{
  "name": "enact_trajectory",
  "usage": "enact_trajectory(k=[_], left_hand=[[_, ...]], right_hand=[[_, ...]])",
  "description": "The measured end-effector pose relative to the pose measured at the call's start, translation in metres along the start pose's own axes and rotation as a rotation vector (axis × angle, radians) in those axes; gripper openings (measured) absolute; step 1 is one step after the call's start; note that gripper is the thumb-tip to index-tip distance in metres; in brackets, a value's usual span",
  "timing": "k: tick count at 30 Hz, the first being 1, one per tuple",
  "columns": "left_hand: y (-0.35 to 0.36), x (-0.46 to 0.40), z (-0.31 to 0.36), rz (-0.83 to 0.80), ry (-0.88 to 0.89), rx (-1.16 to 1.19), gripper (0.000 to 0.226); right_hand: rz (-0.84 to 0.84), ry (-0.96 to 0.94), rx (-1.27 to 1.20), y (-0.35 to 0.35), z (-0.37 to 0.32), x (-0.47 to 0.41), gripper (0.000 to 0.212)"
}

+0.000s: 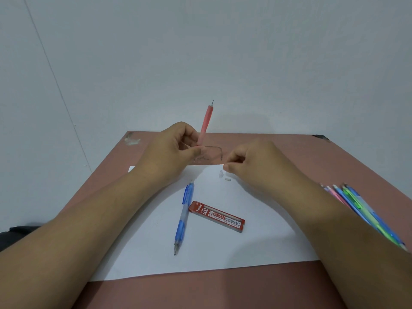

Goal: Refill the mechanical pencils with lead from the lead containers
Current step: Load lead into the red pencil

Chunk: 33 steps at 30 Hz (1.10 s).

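1. Left hand [176,146] grips the pink mechanical pencil [206,124] near its bottom end, pencil upright with the tip up, above the tabletop [278,150].
2. Right hand [252,161] has fingers curled tight over the white paper [256,241]; can't tell if it's pinching anything.
3. Blue mechanical pencil [183,217] lies on the paper, touching the red lead container [217,216].
4. More pencils [361,208] sit on the right.

The right forearm is hiding the lower ends of the coloured pencils [361,206]. The right hand [249,161] is pinching something too small to tell. The 2 tiny white bits [224,176] are staying unidentifiable.
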<state>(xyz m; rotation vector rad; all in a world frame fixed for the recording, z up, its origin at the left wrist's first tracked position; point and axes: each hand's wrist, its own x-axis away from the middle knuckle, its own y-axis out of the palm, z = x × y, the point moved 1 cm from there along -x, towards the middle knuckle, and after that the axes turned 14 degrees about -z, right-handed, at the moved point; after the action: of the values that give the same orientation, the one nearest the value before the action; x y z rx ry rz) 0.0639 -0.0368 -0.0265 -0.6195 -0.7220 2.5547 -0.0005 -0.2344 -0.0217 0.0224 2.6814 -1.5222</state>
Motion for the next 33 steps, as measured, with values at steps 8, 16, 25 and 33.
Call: enact_trajectory(k=[8,16,25,33], left_hand=[[0.001,-0.002,-0.004,-0.044,0.0,-0.023,0.03],[0.0,0.0,-0.001,-0.078,0.033,-0.056,0.021],[0.002,-0.001,-0.004,-0.087,0.077,-0.076,0.031],[0.002,0.0,-0.001,-0.087,0.072,-0.108,0.032]], right_hand=[[0.193,-0.098,-0.129,-0.007,-0.007,0.004,0.004],[0.386,-0.27,-0.492,-0.012,-0.016,0.009,0.015],[0.381,-0.323,-0.546,-0.013,-0.022,0.015,0.012],[0.446,-0.323,-0.58,-0.017,-0.023,0.018,0.008]])
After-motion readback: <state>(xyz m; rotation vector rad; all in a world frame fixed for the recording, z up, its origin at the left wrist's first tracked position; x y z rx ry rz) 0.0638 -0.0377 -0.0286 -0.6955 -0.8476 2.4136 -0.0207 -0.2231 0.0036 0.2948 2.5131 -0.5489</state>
